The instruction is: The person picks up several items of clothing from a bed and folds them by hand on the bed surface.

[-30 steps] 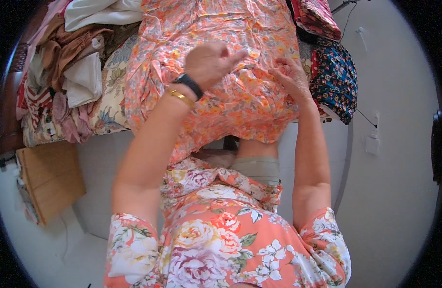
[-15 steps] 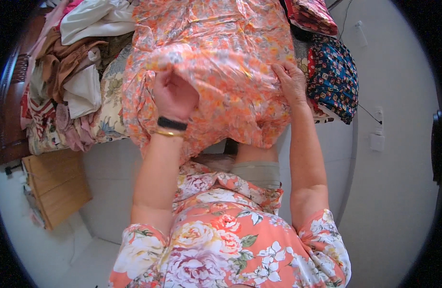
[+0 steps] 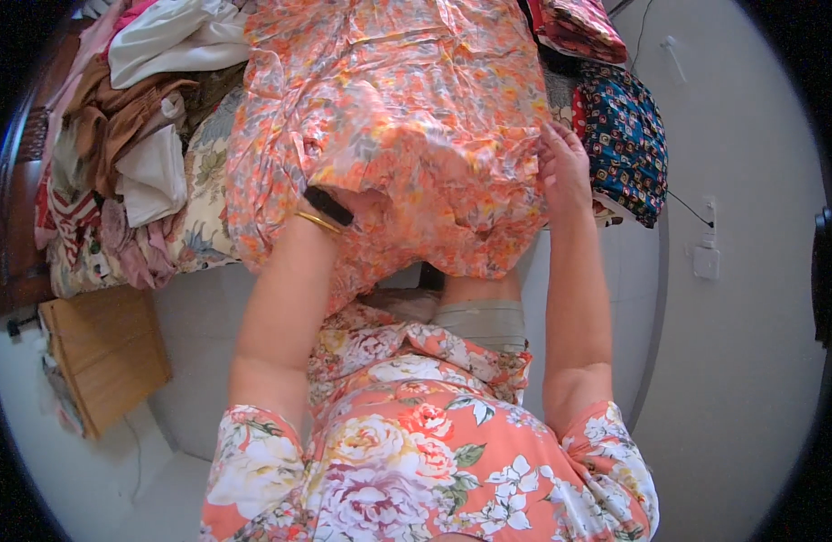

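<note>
A crinkled orange floral cloth (image 3: 416, 54) with yellow and grey print lies spread over the bed, its near part hanging past the bed's edge. My left hand (image 3: 369, 208) has gone under a raised, bunched fold of it. Only a bit of that hand shows past the black wristband (image 3: 329, 206) and gold bangle (image 3: 318, 221); its fingers are hidden. On the right, my right hand (image 3: 565, 167) pinches the cloth's right side edge between thumb and fingers.
Crumpled clothes, brown (image 3: 118, 113) and white (image 3: 154, 176), are heaped at the left on a patterned bedspread (image 3: 213, 181). Folded dark blue patterned fabric (image 3: 626, 144) and red fabric (image 3: 583, 32) lie at the right. A wooden box-like piece (image 3: 104, 357) stands lower left.
My left hand has slipped from view beneath the cloth, which now bulges over it. My right hand has shifted slightly right and still holds the edge.
</note>
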Available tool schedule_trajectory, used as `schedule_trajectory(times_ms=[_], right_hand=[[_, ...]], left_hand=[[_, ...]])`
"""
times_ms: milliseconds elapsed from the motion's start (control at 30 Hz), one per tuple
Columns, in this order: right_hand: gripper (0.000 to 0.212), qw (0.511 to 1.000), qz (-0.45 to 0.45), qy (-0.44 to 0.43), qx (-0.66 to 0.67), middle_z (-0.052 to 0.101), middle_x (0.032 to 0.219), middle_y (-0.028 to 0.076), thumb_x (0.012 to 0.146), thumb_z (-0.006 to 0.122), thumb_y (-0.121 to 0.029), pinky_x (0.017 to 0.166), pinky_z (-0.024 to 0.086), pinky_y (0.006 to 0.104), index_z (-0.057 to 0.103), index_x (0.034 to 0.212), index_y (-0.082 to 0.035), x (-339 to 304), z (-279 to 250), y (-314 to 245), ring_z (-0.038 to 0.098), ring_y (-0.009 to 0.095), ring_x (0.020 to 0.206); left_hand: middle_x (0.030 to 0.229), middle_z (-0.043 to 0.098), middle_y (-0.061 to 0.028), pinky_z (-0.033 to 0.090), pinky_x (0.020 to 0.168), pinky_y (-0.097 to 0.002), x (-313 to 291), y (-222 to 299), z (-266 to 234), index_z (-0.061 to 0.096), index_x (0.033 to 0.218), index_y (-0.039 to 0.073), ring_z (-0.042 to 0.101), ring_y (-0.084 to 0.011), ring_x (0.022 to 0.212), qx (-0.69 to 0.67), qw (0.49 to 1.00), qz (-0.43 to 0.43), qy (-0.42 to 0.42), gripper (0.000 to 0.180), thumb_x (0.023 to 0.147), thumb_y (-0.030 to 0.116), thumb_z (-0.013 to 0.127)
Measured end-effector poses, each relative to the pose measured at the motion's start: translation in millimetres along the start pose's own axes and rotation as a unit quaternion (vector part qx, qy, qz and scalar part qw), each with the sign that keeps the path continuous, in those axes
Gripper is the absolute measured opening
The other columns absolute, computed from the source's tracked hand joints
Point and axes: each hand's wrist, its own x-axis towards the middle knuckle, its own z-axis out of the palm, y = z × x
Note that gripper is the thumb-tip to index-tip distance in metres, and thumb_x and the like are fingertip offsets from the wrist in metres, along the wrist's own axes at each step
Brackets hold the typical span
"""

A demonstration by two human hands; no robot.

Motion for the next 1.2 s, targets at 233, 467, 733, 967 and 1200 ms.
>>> schedule_trajectory(times_ms=[233, 467, 733, 967, 1200], right_hand=[[0.018, 0.988, 0.106, -0.092, -0.07, 0.065, 0.085, 0.006, 0.089, 0.064, -0.01, 0.071, 0.055, 0.0294, 0.058, 0.104, -0.002, -31, 1, -1, 0.065, 0.017, 0.079], [0.021, 0.986, 0.146, -0.063, 0.06, 0.069, 0.09, 0.01, 0.095, 0.058, -0.022, 0.071, 0.055, 0.03, 0.062, 0.092, -0.002, -17, -3, -7, 0.068, 0.016, 0.079], [0.041, 0.927, 0.156, -0.106, -0.323, 0.069, 0.078, 0.009, 0.09, 0.063, -0.042, 0.057, 0.051, 0.0258, 0.067, 0.087, -0.001, -25, 27, -9, 0.064, 0.014, 0.065], [0.024, 0.787, -0.105, -0.107, -0.599, 0.066, 0.073, 0.016, 0.082, 0.067, -0.027, 0.065, 0.05, 0.0368, 0.067, 0.087, -0.003, -12, 29, 15, 0.066, 0.026, 0.069], [0.012, 1.0, 0.001, 0.014, 0.001, 0.065, 0.083, 0.005, 0.091, 0.057, -0.014, 0.067, 0.051, 0.0292, 0.061, 0.089, -0.002, -5, 9, -5, 0.061, 0.015, 0.073]], left_hand=[[0.131, 0.055, -0.0126, 0.046, 0.1, -0.0457, 14, 19, -28, 0.048, 0.133, 0.003, 0.056, -0.0235, 0.114, 0.036, 0.997, 0.063, 0.013, 0.043, 0.098, 0.028, 0.05], [0.132, 0.054, -0.0127, 0.046, 0.099, -0.0456, 22, 19, -39, 0.047, 0.134, 0.005, 0.056, -0.0245, 0.115, 0.041, 0.996, 0.073, 0.025, 0.044, 0.099, 0.031, 0.047], [0.133, 0.054, -0.0127, 0.046, 0.098, -0.0455, 26, 22, -53, 0.046, 0.136, 0.007, 0.056, -0.0256, 0.115, 0.058, 0.995, 0.069, 0.037, 0.045, 0.099, 0.033, 0.044], [0.133, 0.053, -0.0127, 0.047, 0.097, -0.0454, 22, 33, -53, 0.045, 0.137, 0.008, 0.056, -0.0265, 0.115, 0.073, 0.994, 0.062, 0.046, 0.046, 0.1, 0.035, 0.041], [0.134, 0.053, -0.0127, 0.047, 0.097, -0.0453, 22, 36, -56, 0.043, 0.139, 0.01, 0.056, -0.0275, 0.115, 0.086, 0.993, 0.064, 0.049, 0.047, 0.101, 0.038, 0.037]])
